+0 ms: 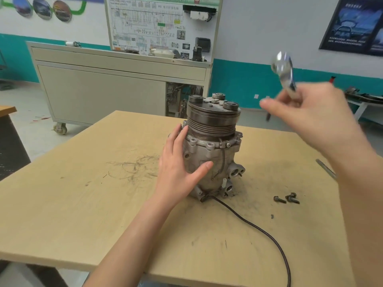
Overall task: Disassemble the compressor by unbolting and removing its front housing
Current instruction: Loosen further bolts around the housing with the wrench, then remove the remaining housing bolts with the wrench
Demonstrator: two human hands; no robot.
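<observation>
The grey metal compressor stands upright on the wooden table, its grooved pulley on top. My left hand rests flat against the compressor's left side, fingers straight and thumb across the front. My right hand is raised to the right of the pulley, above the table, and grips a shiny wrench that points upward and is blurred. Three loose bolts lie on the table to the right of the compressor.
A black cable runs from the compressor's base to the table's front edge. A thin metal tool lies at the table's right edge. A grey wheeled cabinet with a wiring board stands behind the table.
</observation>
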